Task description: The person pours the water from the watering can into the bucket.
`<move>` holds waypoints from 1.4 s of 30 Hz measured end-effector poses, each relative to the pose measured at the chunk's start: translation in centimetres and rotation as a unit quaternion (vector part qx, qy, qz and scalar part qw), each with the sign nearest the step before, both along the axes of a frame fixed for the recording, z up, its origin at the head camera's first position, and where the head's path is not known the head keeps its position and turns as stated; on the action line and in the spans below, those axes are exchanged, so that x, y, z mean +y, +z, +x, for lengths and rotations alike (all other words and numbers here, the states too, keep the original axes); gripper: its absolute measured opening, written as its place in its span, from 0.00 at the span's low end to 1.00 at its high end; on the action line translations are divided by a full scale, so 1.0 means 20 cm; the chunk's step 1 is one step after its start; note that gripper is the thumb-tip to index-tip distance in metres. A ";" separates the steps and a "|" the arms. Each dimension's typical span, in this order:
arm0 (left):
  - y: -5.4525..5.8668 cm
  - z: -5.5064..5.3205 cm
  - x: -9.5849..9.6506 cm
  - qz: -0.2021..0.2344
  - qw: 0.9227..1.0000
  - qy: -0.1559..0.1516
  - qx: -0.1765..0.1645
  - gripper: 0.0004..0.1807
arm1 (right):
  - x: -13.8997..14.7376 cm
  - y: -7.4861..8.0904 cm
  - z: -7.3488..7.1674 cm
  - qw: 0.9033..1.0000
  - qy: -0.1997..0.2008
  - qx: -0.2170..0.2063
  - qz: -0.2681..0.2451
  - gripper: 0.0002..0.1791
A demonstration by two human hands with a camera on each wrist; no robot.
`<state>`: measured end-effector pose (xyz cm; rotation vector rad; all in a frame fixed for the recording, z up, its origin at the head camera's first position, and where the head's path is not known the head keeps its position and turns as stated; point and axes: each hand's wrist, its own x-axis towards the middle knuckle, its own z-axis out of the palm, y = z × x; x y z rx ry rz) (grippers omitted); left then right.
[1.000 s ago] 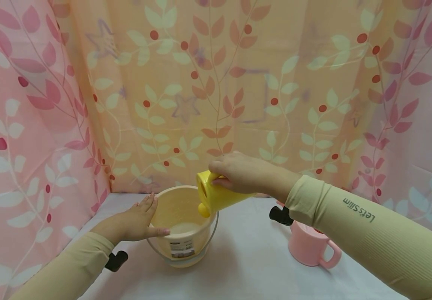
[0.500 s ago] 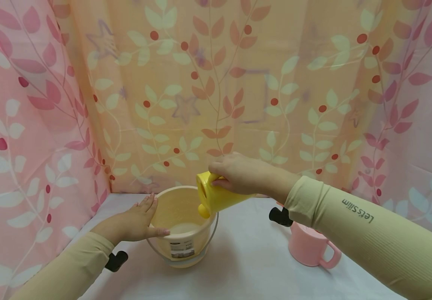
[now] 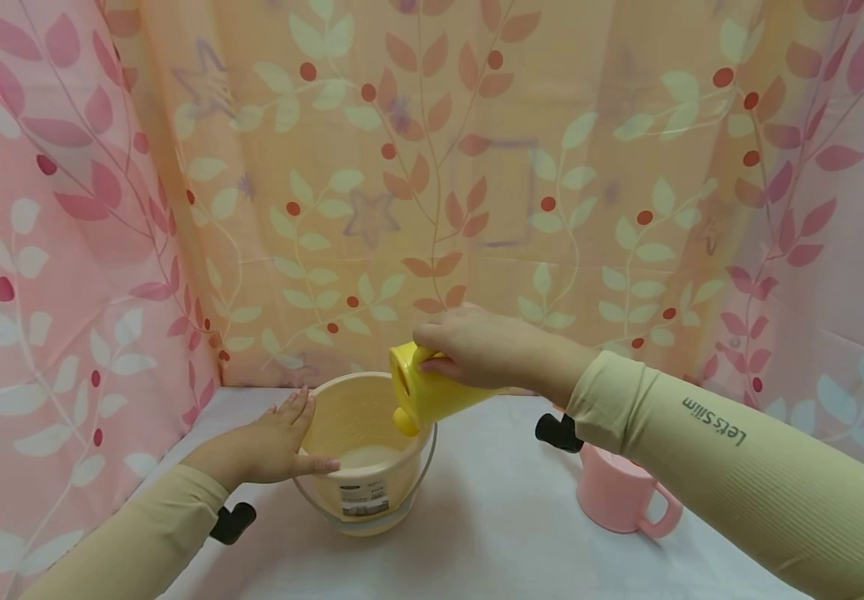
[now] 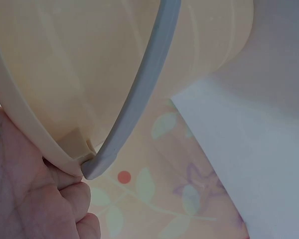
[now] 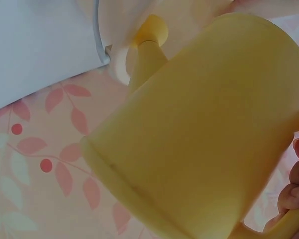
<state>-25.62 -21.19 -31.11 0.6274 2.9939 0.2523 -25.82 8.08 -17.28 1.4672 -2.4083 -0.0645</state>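
A cream plastic bucket stands upright on the white surface, with cloudy liquid showing at its bottom. My left hand rests at the bucket's left rim, fingers straight along it and thumb spread across the near edge. In the left wrist view the grey bail handle hangs from its pivot beside the fingertips. With my right hand I grip the handle of a yellow watering can, tilted to the left. Its round spout head points down at the bucket's right rim. Whether water flows from it cannot be seen.
A pink mug stands at the right, partly behind my right forearm, its handle toward the right. A printed label is on the bucket's front. Leaf-patterned curtains close off the back and both sides.
My right hand and the tilted watering can have shifted very slightly left. The left hand, bucket and mug stay where they were.
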 end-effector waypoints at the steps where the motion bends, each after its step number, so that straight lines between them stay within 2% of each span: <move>1: 0.00 0.00 0.00 0.002 1.000 -0.001 0.000 0.61 | 0.00 0.00 0.00 1.000 0.001 -0.001 -0.001 0.09; 9: -0.02 -0.01 -0.02 0.017 1.000 -0.013 0.007 0.62 | -0.01 0.00 0.01 1.000 -0.003 -0.005 0.003 0.08; 18: -0.04 -0.02 -0.02 -0.001 1.000 0.004 0.007 0.62 | -0.01 0.01 0.01 1.000 -0.026 -0.009 0.015 0.08; 22: -0.04 -0.03 -0.02 0.004 1.000 0.003 0.008 0.62 | 0.00 0.02 0.02 1.000 -0.019 -0.001 0.002 0.08; 28: -0.01 -0.01 -0.01 -0.003 1.000 0.001 0.001 0.63 | 0.06 -0.01 0.01 0.998 -0.019 -0.006 -0.057 0.08; 35: -0.01 -0.01 0.00 -0.002 1.000 -0.002 0.004 0.62 | 0.14 -0.08 -0.01 0.991 -0.071 -0.032 -0.110 0.09; 38: -0.02 -0.02 -0.01 0.001 1.000 -0.007 0.004 0.63 | 0.18 -0.11 -0.02 0.984 -0.080 -0.049 -0.154 0.08; 42: -0.04 -0.04 -0.02 -0.004 1.000 -0.005 0.004 0.64 | 0.24 -0.16 -0.04 0.965 -0.089 -0.089 -0.229 0.08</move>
